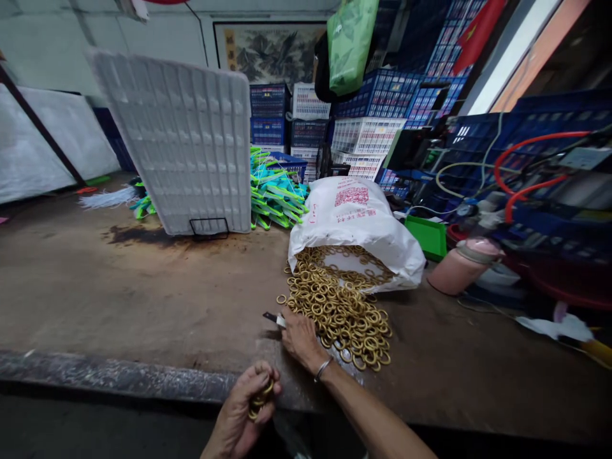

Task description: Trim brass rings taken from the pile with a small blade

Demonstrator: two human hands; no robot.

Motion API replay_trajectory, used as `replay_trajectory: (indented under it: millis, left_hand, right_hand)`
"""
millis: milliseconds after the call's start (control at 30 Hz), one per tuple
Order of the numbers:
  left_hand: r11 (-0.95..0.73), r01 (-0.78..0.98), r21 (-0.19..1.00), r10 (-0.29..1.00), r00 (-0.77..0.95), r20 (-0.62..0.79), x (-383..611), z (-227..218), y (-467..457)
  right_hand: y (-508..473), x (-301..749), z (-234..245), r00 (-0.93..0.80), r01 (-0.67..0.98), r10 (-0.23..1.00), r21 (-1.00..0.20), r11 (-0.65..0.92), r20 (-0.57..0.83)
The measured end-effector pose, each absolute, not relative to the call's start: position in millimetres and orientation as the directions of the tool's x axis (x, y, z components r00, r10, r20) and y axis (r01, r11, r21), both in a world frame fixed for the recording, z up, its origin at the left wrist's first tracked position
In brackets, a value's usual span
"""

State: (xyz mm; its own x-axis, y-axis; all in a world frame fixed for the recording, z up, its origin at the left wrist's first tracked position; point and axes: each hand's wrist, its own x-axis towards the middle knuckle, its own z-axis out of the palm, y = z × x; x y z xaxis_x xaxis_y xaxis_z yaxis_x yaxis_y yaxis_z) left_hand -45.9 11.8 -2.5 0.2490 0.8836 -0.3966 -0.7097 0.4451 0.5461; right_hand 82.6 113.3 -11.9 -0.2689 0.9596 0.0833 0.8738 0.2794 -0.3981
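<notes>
My left hand (246, 408) is closed around several brass-coloured rings (261, 401), just off the front edge of the table. Farther forward, my right hand (301, 341), with a bracelet at the wrist, touches the left side of a heap of brass-coloured rings (342, 312). A slim tool with a dark flat tip, apparently a utility knife (274, 317), sticks out leftward from its fingers. The fingertips by the rings are partly hidden. The heap spills from the mouth of a white sack (354, 217) with red print, lying on its side.
A pale ridged tray (191, 140) stands upright in a black wire stand (209, 228). Green and blue plastic pieces (277, 191) are piled behind it. To the right are a green tray (425, 237), a pink bottle (463, 264) and red hoses (526, 153). Stacked crates (368, 137) fill the back.
</notes>
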Motion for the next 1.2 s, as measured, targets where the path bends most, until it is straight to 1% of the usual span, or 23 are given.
replay_trajectory:
  millis: [67,133,200,233,267,333,400,467,500,567,633,700,767,800,867,900,967,1033,1100,1200]
  left_hand:
    - [0.438,-0.704,0.558,0.886,0.234,-0.401,-47,0,15]
    - [0.429,-0.706,0.564,0.888,0.216,-0.406,-46,3,17]
    - [0.426,-0.707,0.565,0.888,0.208,-0.409,-44,6,20]
    - [0.424,-0.701,0.574,0.890,0.205,-0.408,-42,7,21]
    - [0.422,-0.684,0.596,0.892,0.195,-0.408,-39,8,21]
    - [0.395,-0.594,0.701,0.907,0.133,-0.399,-32,7,20]
    - [0.314,-0.425,0.849,0.942,0.024,-0.336,-24,6,18]
    - [0.176,-0.223,0.959,0.980,-0.058,-0.193,-17,4,15]
    - [0.094,-0.133,0.987,0.992,-0.070,-0.104,-15,4,14]
    - [-0.053,-0.003,0.999,0.998,-0.031,0.053,-12,4,12]
    - [-0.148,0.069,0.987,0.988,0.049,0.145,-12,5,11]
    - [-0.199,0.112,0.974,0.977,0.100,0.188,-12,6,10]
    - [-0.217,0.147,0.965,0.973,0.115,0.201,-12,7,10]
    - [-0.219,0.161,0.962,0.972,0.122,0.200,-11,8,10]
    - [-0.218,0.187,0.958,0.971,0.145,0.192,-10,9,10]
    - [-0.220,0.202,0.954,0.970,0.151,0.191,-9,10,10]
    - [-0.225,0.243,0.944,0.971,0.139,0.196,-7,11,11]
    - [-0.208,0.273,0.939,0.977,0.101,0.187,-4,13,11]
    - [-0.167,0.275,0.947,0.986,0.072,0.153,-1,15,12]
    - [-0.112,0.239,0.965,0.994,0.042,0.105,2,19,13]
  right_hand:
    - [107,89,-12,-0.280,0.804,0.956,-0.523,0.284,0.088]
    - [99,96,-10,-0.271,0.716,0.961,-0.657,0.234,0.048]
    - [88,103,-5,-0.245,0.517,0.968,-0.852,0.086,-0.051]
    - [82,106,-3,-0.232,0.413,0.966,-0.911,-0.009,-0.114]
    - [76,109,1,-0.222,0.322,0.959,-0.941,-0.099,-0.177]
    - [63,114,8,-0.263,0.174,0.908,-0.942,-0.287,-0.326]
    - [54,118,14,-0.310,0.070,0.854,-0.906,-0.418,-0.418]
    - [48,121,17,-0.347,0.001,0.815,-0.869,-0.495,-0.465]
    - [46,122,17,-0.366,-0.027,0.799,-0.853,-0.521,-0.477]
    - [43,124,16,-0.408,-0.081,0.769,-0.820,-0.567,-0.492]
    - [40,127,15,-0.451,-0.124,0.731,-0.775,-0.619,-0.512]
    - [38,129,15,-0.502,-0.150,0.683,-0.724,-0.673,-0.531]
    - [35,131,17,-0.552,-0.148,0.638,-0.689,-0.709,-0.537]
    - [34,131,18,-0.571,-0.134,0.621,-0.685,-0.716,-0.537]
    - [32,132,21,-0.571,-0.080,0.622,-0.717,-0.692,-0.536]
    - [31,132,22,-0.537,-0.043,0.647,-0.749,-0.662,-0.541]
    - [30,133,21,-0.411,0.029,0.738,-0.816,-0.577,-0.536]
    - [30,133,19,-0.280,0.091,0.823,-0.867,-0.489,-0.494]
    - [31,134,16,-0.216,0.152,0.887,-0.911,-0.383,-0.409]
    - [34,135,16,-0.212,0.265,0.955,-0.953,-0.150,-0.209]
